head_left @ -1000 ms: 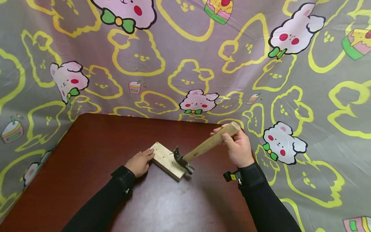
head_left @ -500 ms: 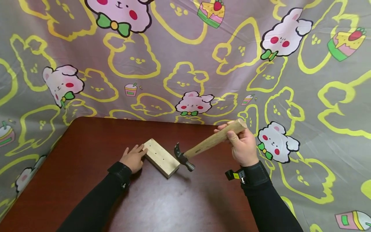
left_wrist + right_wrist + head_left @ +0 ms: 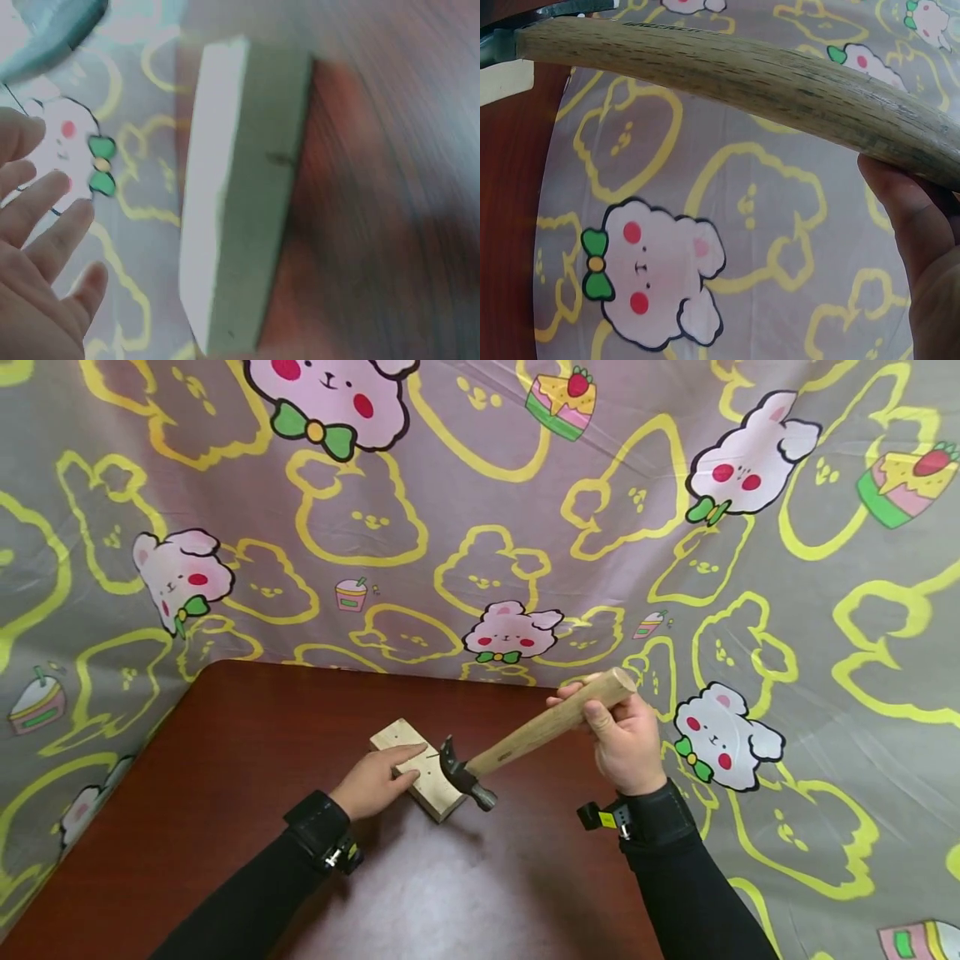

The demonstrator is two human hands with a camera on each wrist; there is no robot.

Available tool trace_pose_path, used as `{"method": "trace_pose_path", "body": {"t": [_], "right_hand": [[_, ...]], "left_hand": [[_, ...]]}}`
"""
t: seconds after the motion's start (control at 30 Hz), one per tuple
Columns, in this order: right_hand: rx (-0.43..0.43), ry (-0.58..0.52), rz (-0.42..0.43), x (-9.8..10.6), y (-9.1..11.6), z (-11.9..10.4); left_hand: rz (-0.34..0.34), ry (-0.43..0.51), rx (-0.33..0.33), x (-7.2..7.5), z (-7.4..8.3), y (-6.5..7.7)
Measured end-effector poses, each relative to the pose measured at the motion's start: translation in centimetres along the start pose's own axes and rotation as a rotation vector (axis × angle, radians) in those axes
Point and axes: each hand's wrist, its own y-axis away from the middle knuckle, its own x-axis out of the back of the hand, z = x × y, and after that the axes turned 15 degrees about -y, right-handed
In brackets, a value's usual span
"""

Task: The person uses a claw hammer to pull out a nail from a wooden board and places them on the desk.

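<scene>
Inward along the wooden block [image 3: 437, 787], from its left end toward its middle, the left hand [image 3: 375, 785] is being brought since the frame of half a second ago, its index finger and thumb now being stretched across the top face. The hammer [image 3: 543, 732] is also being shown differently: its head, earlier seen just past the block's right end, is now being seen overlapping that end, near the left fingertips. Those left fingers are being held extended and apart, with nothing being gripped; whether the block is being touched by them cannot be told. By the right hand [image 3: 628, 745] the hammer's handle is being held near its butt, fingers and thumb being clamped on it. Below the left fingers, the block is being supported by the reddish-brown table [image 3: 285, 718]. Part of the block is being hidden by the left index finger and thumb, and some of its right end by the hammer head. Between the left index fingertip and the claw a thin dark sliver [image 3: 432, 756] is being seen, too small to be identified. The left wrist view is being blurred, with the hammer being cut off in a corner; in the right wrist view, hammer head and right hand are being cropped by the edges.
</scene>
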Motion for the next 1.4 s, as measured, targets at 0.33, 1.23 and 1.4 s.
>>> {"method": "trace_pose_path", "body": {"t": [0.33,1.23,1.4], "right_hand": [[-0.005,0.033,-0.067,-0.7,-0.4,-0.5],[-0.072,0.206,-0.053,-1.1,0.2,-0.2],[-0.056,0.207,-0.053,-1.1,0.1,-0.4]], "left_hand": [[0.043,0.075,0.015,0.5,1.8,-0.1],[0.167,0.106,0.311,2.2,-0.9,1.5],[0.076,-0.116,0.476,3.2,-4.1,4.2]]}}
